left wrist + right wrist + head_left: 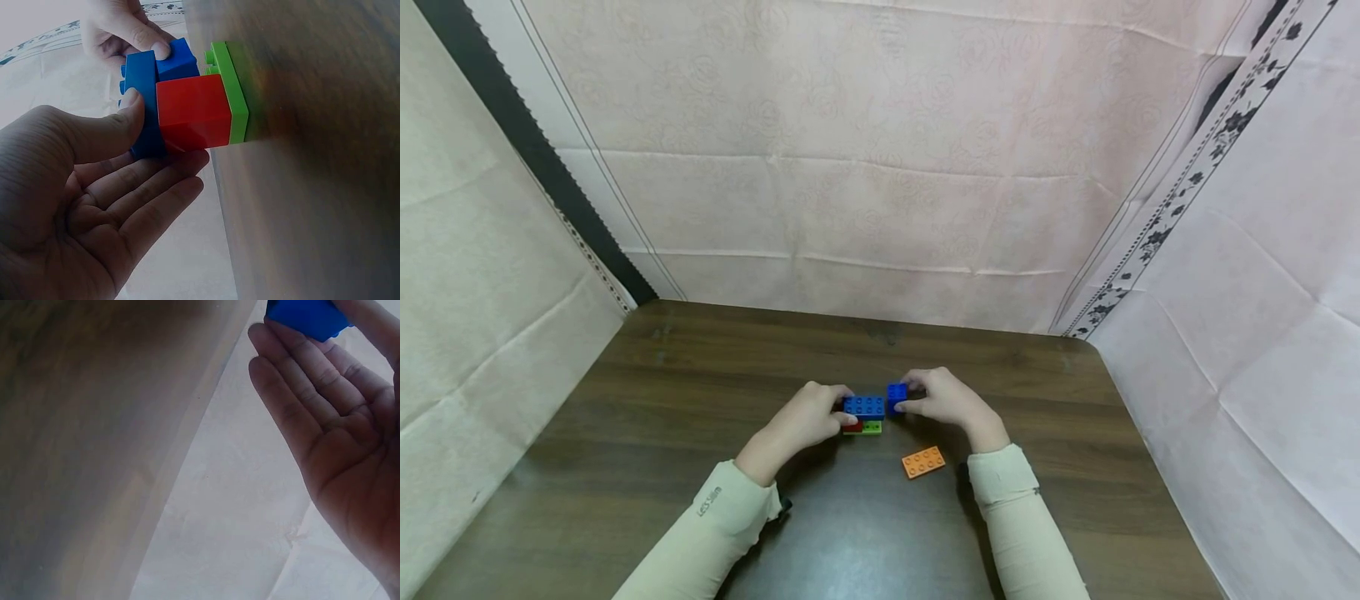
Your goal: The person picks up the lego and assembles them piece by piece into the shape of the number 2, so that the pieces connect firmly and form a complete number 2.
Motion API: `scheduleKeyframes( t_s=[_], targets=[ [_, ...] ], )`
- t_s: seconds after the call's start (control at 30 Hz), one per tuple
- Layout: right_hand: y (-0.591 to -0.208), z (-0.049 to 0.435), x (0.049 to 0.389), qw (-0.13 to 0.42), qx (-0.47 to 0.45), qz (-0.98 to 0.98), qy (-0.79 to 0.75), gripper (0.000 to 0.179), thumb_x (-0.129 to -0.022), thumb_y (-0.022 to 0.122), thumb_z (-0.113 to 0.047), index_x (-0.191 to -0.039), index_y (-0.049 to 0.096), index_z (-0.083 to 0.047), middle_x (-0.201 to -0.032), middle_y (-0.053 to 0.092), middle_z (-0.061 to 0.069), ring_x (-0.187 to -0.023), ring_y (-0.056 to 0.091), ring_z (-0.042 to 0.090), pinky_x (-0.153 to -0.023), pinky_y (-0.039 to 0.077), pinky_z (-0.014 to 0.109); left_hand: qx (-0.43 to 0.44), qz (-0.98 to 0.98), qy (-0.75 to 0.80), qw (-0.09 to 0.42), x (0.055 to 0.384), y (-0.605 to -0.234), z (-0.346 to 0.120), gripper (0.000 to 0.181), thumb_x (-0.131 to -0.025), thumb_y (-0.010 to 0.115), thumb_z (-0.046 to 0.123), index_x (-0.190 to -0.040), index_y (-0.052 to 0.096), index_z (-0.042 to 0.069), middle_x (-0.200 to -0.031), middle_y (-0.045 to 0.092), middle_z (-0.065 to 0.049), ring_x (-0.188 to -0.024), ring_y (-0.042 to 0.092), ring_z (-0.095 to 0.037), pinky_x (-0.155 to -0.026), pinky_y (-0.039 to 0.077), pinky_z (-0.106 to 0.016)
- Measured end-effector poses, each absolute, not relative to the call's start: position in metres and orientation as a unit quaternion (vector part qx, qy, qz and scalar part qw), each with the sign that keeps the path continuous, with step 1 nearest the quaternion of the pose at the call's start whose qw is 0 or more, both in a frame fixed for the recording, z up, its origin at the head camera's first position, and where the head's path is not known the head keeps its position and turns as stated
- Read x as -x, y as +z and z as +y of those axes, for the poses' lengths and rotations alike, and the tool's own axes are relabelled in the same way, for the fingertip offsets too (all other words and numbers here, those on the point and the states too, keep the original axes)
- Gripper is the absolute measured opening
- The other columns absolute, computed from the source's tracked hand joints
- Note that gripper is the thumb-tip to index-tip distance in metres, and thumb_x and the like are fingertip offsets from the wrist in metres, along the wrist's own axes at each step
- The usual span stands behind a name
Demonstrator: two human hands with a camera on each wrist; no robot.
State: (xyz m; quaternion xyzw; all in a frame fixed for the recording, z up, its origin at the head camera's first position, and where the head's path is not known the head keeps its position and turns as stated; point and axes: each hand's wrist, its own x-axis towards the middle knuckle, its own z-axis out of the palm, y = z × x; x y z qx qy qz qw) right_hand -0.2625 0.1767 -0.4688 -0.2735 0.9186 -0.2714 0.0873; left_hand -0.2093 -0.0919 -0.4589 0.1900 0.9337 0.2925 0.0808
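A long blue toy brick [864,406] sits on top of a small stack on the table, with a red block [194,112] under it and a flat green plate [232,94] at the bottom. My left hand [805,417] pinches the stack's left end, thumb on the long blue brick. Between the thumb and fingers of my right hand [951,404] is a small blue brick [895,395], held just right of the stack. In the head view a narrow gap separates it from the long brick. The right wrist view shows only part of that small brick.
An orange brick [923,462] with studs up lies on the brown wooden table [662,467], in front of the right hand. Pale cloth [865,208] hangs behind the table and at both sides.
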Motion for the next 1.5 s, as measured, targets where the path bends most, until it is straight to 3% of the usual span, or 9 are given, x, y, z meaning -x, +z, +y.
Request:
scheduleKeyframes(
  t_s=[0.33,0.7,1.1,1.5],
  targets=[
    [-0.466,0.177,0.259,0.078,0.285,0.912,-0.285,0.037,-0.091,0.076,-0.033,-0.12,0.068,-0.013,-0.111,0.071,0.002,-0.099,0.067,0.013,-0.088,0.055,0.035,-0.189,0.935,0.289,0.08,0.21,-0.46,-0.092,0.041,-0.095,0.073,0.029,-0.128,0.067,0.005,-0.117,0.07,-0.013,-0.088,0.064,-0.012,-0.088,0.055,-0.046],
    [-0.465,0.175,0.255,0.073,0.284,0.902,-0.316,0.04,-0.093,0.074,-0.036,-0.125,0.065,-0.014,-0.114,0.071,0.002,-0.103,0.066,0.013,-0.09,0.054,0.037,-0.187,0.936,0.289,0.076,0.209,-0.461,-0.092,0.04,-0.094,0.073,0.028,-0.127,0.067,0.006,-0.114,0.071,-0.011,-0.08,0.061,-0.01,-0.085,0.056,-0.042],
    [-0.449,0.176,0.246,0.035,0.295,0.888,-0.351,0.031,-0.093,0.074,-0.036,-0.12,0.065,-0.022,-0.11,0.071,-0.006,-0.103,0.065,0.009,-0.09,0.055,0.037,-0.19,0.933,0.296,0.074,0.209,-0.459,-0.091,0.038,-0.094,0.073,0.027,-0.125,0.068,0.005,-0.107,0.072,-0.008,-0.074,0.059,-0.011,-0.078,0.056,-0.037],
    [-0.442,0.164,0.238,0.036,0.311,0.88,-0.358,0.033,-0.094,0.073,-0.033,-0.122,0.065,-0.018,-0.113,0.071,-0.003,-0.107,0.066,0.016,-0.093,0.053,0.042,-0.19,0.933,0.298,0.071,0.208,-0.459,-0.091,0.038,-0.094,0.073,0.026,-0.125,0.067,0.004,-0.107,0.072,-0.008,-0.073,0.059,-0.01,-0.079,0.057,-0.038]
  ],
)
